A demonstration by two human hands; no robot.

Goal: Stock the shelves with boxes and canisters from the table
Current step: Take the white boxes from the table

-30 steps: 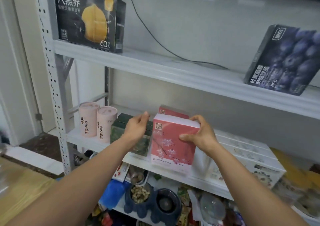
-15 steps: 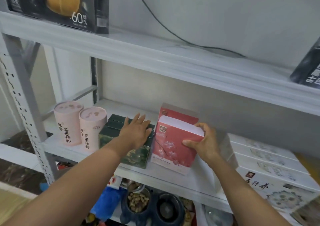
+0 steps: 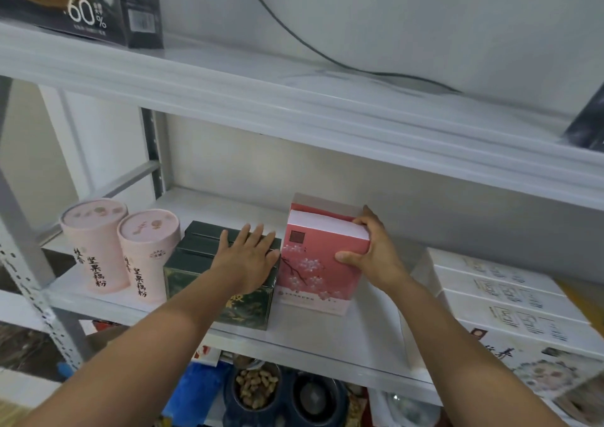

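A pink box with blossom print (image 3: 313,273) stands upright on the middle shelf (image 3: 327,338), with a second pink box (image 3: 323,206) right behind it. My right hand (image 3: 376,253) grips the front box's right side, thumb on the front face and fingers over its top corner. To its left sit dark green boxes (image 3: 209,263); my left hand (image 3: 250,256) rests flat on top of them, fingers straight. Two pink canisters (image 3: 94,246) (image 3: 147,253) stand at the shelf's left end.
Long white boxes (image 3: 510,302) lie stacked at the right of the same shelf. On the upper shelf (image 3: 294,99) are a black box (image 3: 85,4) at left, a dark box corner (image 3: 588,125) at right and a cable (image 3: 327,57). Below are bowls of nuts (image 3: 255,387).
The pink box has gone from held at the shelf's front edge to standing on the shelf against the rear pink box. My left hand has flattened on the green boxes. The view moved closer.
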